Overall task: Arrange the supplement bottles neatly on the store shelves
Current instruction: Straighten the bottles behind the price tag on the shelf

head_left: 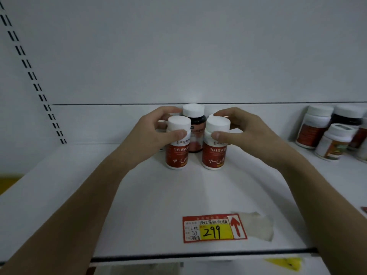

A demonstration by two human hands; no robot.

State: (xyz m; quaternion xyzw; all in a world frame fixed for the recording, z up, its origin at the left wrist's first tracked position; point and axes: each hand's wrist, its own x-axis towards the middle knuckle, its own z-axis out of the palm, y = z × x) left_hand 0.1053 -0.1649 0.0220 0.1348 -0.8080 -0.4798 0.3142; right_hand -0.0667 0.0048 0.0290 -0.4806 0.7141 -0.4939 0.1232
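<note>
Setting: a white store shelf (139, 205) with a white back panel (178, 46); a slotted upright (29, 68) runs down the left side.
Left hand: the left hand (151, 135) grips the left red-labelled bottle (177, 143) just under its white cap, thumb across the front, fingers curled round the back.
Right hand: the right hand (244, 133) grips the right red-labelled bottle (215, 145) the same way, thumb pressed on the neck below the cap, fingers arched behind.
Held bottles: both stand upright on the shelf, side by side with a narrow gap between them, red labels facing the camera.
Rear bottle: a dark bottle with a white cap (194, 126) stands upright behind and between the two held bottles, close to the back panel.
Hidden items: a further white cap shows behind the right bottle; what it belongs to cannot be told.
Right-hand group: several more supplement bottles (333, 135) stand clustered at the far right of the shelf, well apart from the hands; the picture is blurred there.
Price tag: a red and yellow price tag (214, 229) reading 299 lies flat near the shelf's front edge, with a strip of clear tape (258, 225) beside it.
Lower edge: a yellow label (286, 263) shows below the shelf's front lip.
</note>
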